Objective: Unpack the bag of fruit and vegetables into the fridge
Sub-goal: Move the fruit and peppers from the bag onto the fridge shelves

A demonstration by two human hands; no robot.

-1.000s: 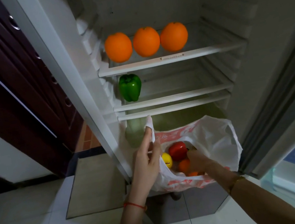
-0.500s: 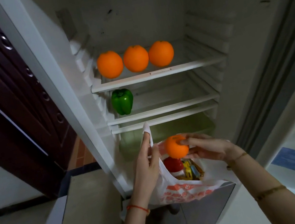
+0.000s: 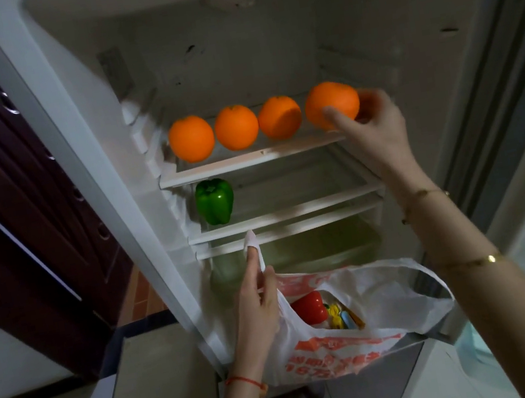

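My right hand (image 3: 371,132) grips a fourth orange (image 3: 331,102) at the right end of the fridge's top shelf (image 3: 248,161), beside three oranges (image 3: 237,127) lined up there. A green bell pepper (image 3: 214,201) stands at the left of the shelf below. My left hand (image 3: 258,307) pinches the handle of a white plastic bag (image 3: 376,305) with orange print, holding it open below the shelves. Inside the bag I see a red pepper (image 3: 308,307) and small yellow and blue items.
A pale green crisper drawer (image 3: 314,249) sits under the lowest shelf. A dark wooden cabinet (image 3: 12,206) stands to the left of the fridge. The fridge's door frame (image 3: 493,90) runs along the right. Light tiles cover the floor.
My right hand drew an orange out of the bag and lifted it up to the top shelf's right end. My left hand kept holding the bag.
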